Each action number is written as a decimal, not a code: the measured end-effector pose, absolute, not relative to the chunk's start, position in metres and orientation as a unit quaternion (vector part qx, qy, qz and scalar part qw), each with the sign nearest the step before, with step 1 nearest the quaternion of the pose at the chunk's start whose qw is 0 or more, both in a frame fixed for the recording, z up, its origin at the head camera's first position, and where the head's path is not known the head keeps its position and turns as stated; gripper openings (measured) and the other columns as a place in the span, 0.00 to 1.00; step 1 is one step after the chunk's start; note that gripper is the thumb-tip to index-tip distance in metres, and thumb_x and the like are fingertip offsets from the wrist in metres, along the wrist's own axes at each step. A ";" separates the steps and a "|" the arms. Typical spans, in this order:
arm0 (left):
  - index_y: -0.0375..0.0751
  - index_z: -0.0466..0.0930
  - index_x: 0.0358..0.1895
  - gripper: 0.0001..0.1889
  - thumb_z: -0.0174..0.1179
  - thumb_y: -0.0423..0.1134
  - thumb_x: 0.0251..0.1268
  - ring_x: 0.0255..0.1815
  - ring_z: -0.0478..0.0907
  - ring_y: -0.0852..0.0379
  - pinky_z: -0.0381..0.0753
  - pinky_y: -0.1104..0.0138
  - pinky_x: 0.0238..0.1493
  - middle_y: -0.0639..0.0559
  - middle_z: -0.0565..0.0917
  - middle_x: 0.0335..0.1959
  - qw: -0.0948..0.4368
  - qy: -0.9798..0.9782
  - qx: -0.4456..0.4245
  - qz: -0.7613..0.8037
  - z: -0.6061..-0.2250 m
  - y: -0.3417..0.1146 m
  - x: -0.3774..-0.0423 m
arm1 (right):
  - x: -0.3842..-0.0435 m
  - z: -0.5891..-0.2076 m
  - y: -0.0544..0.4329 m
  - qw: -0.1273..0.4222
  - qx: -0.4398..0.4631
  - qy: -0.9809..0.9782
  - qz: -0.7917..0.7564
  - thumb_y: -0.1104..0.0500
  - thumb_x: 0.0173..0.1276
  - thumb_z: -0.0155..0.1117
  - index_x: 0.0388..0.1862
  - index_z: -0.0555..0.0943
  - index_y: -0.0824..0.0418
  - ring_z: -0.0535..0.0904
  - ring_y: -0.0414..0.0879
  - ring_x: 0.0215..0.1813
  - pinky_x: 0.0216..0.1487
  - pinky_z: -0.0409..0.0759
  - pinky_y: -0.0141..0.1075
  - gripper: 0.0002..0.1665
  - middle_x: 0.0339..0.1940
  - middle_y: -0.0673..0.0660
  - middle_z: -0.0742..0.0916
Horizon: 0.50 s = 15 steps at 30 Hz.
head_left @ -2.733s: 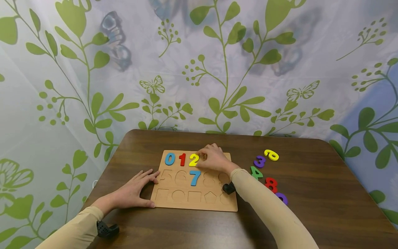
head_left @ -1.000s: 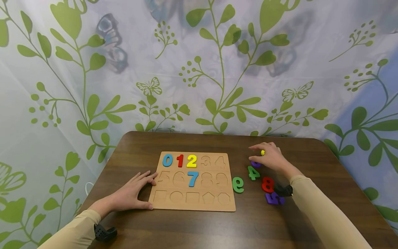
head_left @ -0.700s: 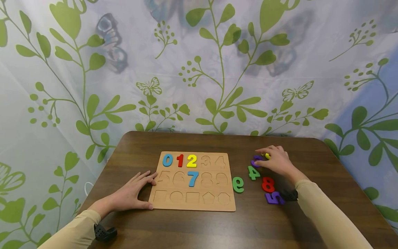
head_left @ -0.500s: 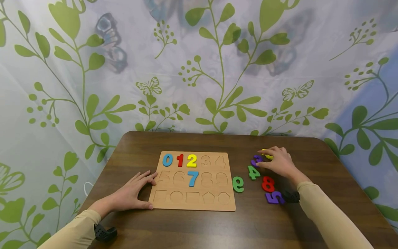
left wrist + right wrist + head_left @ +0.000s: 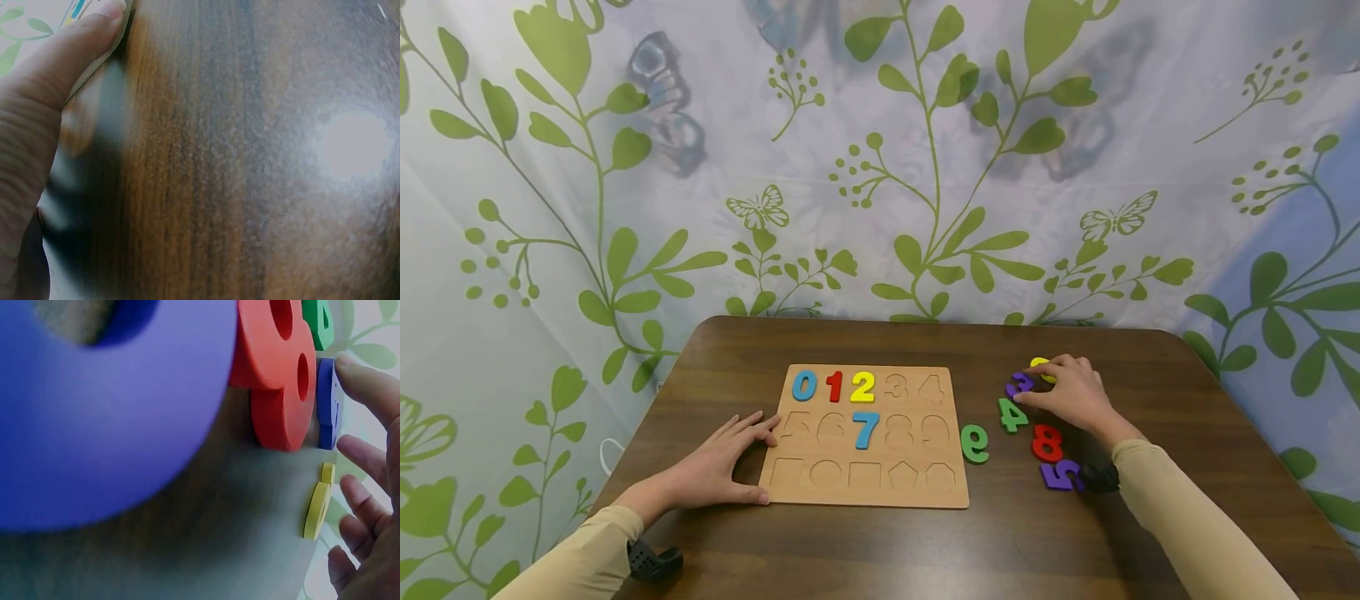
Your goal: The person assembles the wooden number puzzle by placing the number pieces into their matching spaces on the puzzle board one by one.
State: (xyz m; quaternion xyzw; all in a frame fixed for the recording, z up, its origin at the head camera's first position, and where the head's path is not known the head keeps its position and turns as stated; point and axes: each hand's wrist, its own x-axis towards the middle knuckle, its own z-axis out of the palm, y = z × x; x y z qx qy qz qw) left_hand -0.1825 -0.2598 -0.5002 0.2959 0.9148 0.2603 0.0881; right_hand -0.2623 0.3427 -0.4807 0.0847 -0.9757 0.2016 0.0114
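Note:
My left hand (image 5: 722, 467) lies at the left edge of the wooden number board (image 5: 842, 492), fingertips and thumb on its rim. In the left wrist view its thumb (image 5: 69, 50) presses on a corner of the board. At the right, my right hand (image 5: 1071, 396) pinches the purple number 3 (image 5: 1018, 386) between thumb and index finger, close over the table. The right wrist view shows the thumb at one end of the 3 (image 5: 326, 403) and the index finger at the other. A yellow number piece (image 5: 1040, 363) is partly hidden behind this hand.
In the board sit a blue 0 (image 5: 797, 386), red 1 (image 5: 835, 387), yellow 2 (image 5: 862, 388) and blue 7 (image 5: 867, 429), among bare recesses. On the brown table (image 5: 880, 550) lie a green 4 (image 5: 1012, 417), red 8 (image 5: 1047, 444), purple 5 (image 5: 1058, 477) and a green 9-shaped piece (image 5: 982, 450).
My right hand has left the yellow 2 on the board, moved right to the loose pieces and drawn its thumb and index finger in on the purple 3. The left hand has stayed put.

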 end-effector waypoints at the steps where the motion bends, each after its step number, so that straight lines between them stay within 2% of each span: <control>1: 0.58 0.71 0.58 0.36 0.73 0.69 0.50 0.82 0.48 0.41 0.40 0.39 0.78 0.54 0.59 0.81 0.088 0.915 0.296 0.260 -0.500 -0.260 -0.183 | -0.263 -0.481 0.342 0.011 0.086 -0.976 0.199 0.26 0.58 0.70 0.63 0.83 0.59 0.63 0.68 0.61 0.58 0.61 0.65 0.47 0.60 0.70 0.76; 12: 0.59 0.71 0.57 0.35 0.73 0.69 0.50 0.82 0.48 0.42 0.40 0.40 0.78 0.55 0.59 0.81 0.094 0.916 0.292 0.260 -0.500 -0.260 -0.183 | -0.263 -0.478 0.339 0.007 0.093 -0.978 0.188 0.33 0.58 0.75 0.61 0.84 0.58 0.65 0.67 0.57 0.54 0.64 0.63 0.40 0.57 0.69 0.77; 15: 0.59 0.71 0.57 0.35 0.73 0.69 0.50 0.82 0.48 0.42 0.40 0.40 0.78 0.56 0.59 0.81 0.096 0.916 0.290 0.260 -0.501 -0.260 -0.183 | -0.262 -0.478 0.344 -0.001 0.097 -0.977 0.192 0.34 0.58 0.76 0.63 0.83 0.58 0.65 0.67 0.57 0.53 0.64 0.63 0.41 0.58 0.70 0.77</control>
